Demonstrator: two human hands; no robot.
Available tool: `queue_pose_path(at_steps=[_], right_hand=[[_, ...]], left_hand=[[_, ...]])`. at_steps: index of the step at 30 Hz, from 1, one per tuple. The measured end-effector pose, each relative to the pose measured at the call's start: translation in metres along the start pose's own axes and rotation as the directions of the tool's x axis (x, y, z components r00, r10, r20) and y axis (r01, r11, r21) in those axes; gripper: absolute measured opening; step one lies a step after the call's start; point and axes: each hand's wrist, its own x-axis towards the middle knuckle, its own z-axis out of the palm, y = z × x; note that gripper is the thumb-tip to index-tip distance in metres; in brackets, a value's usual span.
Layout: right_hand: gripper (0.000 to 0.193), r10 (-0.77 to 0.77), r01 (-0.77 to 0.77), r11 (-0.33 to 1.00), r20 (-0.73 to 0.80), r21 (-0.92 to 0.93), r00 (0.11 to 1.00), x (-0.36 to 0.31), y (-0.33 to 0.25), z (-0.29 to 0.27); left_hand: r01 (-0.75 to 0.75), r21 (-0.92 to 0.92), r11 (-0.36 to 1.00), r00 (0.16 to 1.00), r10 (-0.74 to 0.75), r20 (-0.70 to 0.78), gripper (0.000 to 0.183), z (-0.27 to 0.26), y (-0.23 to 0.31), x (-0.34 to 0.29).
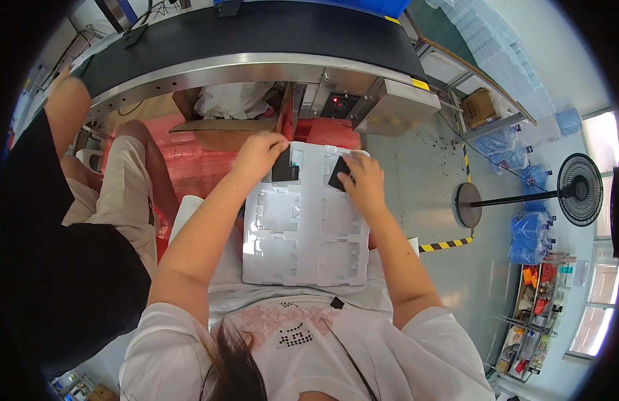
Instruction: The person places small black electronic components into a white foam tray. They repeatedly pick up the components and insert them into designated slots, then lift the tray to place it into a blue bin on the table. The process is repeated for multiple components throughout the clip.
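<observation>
- Upper centre of frame: left black piece (284,173) at the white tray (310,220); left hand (257,159) has fingertips together beside it, clamping unclear.
- Right black piece (337,175), just right: right hand (366,179) grip clamped on its edge.
- Both look light, stiff, perhaps slippery; edges offer best hold.

The tray (311,227) lies before the wearer, the conveyor (256,37) beyond it; one flat piece (286,174) is at its far-left compartment, a second flat piece (337,176) at far right; carton (222,138) beneath conveyor, fan (579,189) right, co-worker (75,281) left
</observation>
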Motion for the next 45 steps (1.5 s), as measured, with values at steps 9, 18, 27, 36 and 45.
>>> queue_pose_path(at_steps=[9, 18, 27, 36, 45], right_hand=[[0.037, -0.130, 0.145, 0.981, 0.121, -0.126, 0.984, -0.041, -0.008, 0.012], [0.034, -0.097, 0.103, 0.991, 0.075, -0.080, 0.992, -0.031, 0.001, -0.016], [0.024, -0.240, 0.244, 0.965, 0.053, -0.093, 0.969, -0.029, 0.019, -0.018], [0.014, -0.198, 0.234, 0.970, -0.337, 0.070, 0.920, 0.055, -0.049, -0.109], [0.051, 0.210, -0.460, 0.791, -0.527, -0.404, 0.824, 0.307, 0.009, -0.121]], left_hand=[[-0.082, 0.437, 0.896, 0.991, 0.119, -0.058, 0.032, 0.026, -0.009, -0.038], [-0.128, 0.443, 0.887, 0.986, 0.066, 0.153, 0.054, 0.023, 0.000, -0.058], [-0.140, 0.447, 0.883, 0.986, 0.081, 0.148, 0.046, 0.025, 0.000, -0.063], [-0.299, 0.305, 0.904, 0.945, 0.324, -0.036, 0.026, -0.030, 0.053, -0.025], [0.184, 0.677, 0.712, 0.763, 0.331, -0.556, 0.042, -0.058, 0.092, 0.213]])
